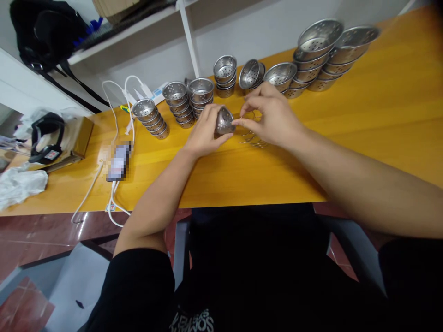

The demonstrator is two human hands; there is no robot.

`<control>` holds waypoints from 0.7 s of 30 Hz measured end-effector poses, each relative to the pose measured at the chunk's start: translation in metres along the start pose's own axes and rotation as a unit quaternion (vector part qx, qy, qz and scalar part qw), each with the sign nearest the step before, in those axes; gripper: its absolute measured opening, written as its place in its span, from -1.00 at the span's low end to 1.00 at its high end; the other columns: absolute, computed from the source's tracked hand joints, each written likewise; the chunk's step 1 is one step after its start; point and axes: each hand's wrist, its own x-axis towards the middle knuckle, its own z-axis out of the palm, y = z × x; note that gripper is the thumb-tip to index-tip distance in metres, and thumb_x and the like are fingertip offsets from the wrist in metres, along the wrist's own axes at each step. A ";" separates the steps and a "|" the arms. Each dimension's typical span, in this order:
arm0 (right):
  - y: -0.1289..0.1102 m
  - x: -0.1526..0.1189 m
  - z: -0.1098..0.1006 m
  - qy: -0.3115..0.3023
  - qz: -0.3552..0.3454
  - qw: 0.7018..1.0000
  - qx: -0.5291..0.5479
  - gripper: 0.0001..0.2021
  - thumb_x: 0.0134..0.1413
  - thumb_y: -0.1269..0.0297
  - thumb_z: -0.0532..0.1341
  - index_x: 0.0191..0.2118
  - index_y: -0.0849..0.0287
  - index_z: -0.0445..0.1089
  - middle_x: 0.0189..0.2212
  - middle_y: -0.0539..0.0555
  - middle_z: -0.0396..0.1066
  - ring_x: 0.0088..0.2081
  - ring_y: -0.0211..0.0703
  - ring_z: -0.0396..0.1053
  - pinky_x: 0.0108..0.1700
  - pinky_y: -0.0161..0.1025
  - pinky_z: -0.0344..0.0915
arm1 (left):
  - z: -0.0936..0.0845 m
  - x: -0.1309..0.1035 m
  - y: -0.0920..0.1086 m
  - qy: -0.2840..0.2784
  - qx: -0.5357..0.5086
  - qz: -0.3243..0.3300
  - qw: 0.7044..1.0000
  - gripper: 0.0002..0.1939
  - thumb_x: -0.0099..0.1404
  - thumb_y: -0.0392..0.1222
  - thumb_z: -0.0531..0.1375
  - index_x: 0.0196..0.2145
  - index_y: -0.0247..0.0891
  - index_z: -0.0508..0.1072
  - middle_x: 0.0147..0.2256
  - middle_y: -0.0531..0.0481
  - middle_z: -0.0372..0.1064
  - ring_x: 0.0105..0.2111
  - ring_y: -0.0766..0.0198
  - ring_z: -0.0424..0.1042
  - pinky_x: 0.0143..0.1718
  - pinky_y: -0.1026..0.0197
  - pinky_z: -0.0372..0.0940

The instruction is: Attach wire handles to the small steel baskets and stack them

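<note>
My left hand [207, 130] is closed around a small perforated metal cup [224, 121], which is tilted with its opening towards the right. At the cup's rim, the thumb and forefinger of my right hand [272, 113] come together in a pinch. Whatever lies between those fingertips is too thin to make out. Beneath my right hand, several thin curved wire pieces [255, 139] lie on the table, partly hidden by the hand. Behind both hands stand stacks of similar cups, among them a short stack [225, 69] and a leaning pair [251, 74].
Taller stacks of larger perforated cups [320, 44] stand at the back right of the yellow table [221, 184]. To the left are more cup stacks [145, 110], a phone [119, 161] with white cables, a power strip [158, 94] and a cardboard box [81, 138]. A shelf [138, 30] rises behind.
</note>
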 end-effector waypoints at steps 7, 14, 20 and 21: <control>0.064 0.007 -0.012 -0.085 0.013 0.993 -0.086 -0.58 0.52 -0.18 0.70 -0.02 0.06 0.71 0.13 0.41 0.61 0.17 0.50 0.57 0.38 0.46 0.50 | -0.001 -0.001 -0.004 0.085 -0.054 -0.056 0.993 0.12 0.48 0.87 0.37 0.55 -0.05 0.45 0.49 -0.36 0.52 0.67 -0.40 0.46 0.85 -0.48 0.30; 0.094 0.002 0.002 -0.091 -0.031 0.988 -0.121 -0.57 0.52 -0.32 0.61 0.00 -0.06 0.72 -0.02 0.27 0.63 0.08 0.47 0.62 0.24 0.45 0.61 | 0.007 -0.004 -0.015 0.085 -0.105 -0.079 0.988 0.20 0.43 0.77 0.49 0.59 -0.12 0.31 0.56 -0.47 0.54 0.64 -0.39 0.55 0.79 -0.50 0.42; 0.053 0.001 0.015 -0.066 -0.033 0.996 -0.047 -0.41 0.60 -0.32 0.55 0.43 -0.04 0.74 0.34 0.41 0.70 0.33 0.68 0.65 0.46 0.60 0.54 | 0.011 -0.007 -0.016 0.049 -0.133 -0.091 0.986 0.18 0.41 0.83 0.47 0.52 -0.12 0.36 0.46 -0.46 0.66 0.47 -0.32 0.71 0.62 -0.45 0.59; 0.045 0.001 0.014 -0.075 -0.039 0.996 -0.035 -0.41 0.62 -0.31 0.53 0.48 -0.09 0.72 0.36 0.38 0.71 0.34 0.66 0.65 0.47 0.58 0.55 | 0.010 -0.007 -0.015 0.047 -0.138 -0.095 0.985 0.20 0.37 0.85 0.49 0.49 -0.13 0.39 0.46 -0.46 0.66 0.45 -0.30 0.73 0.60 -0.42 0.61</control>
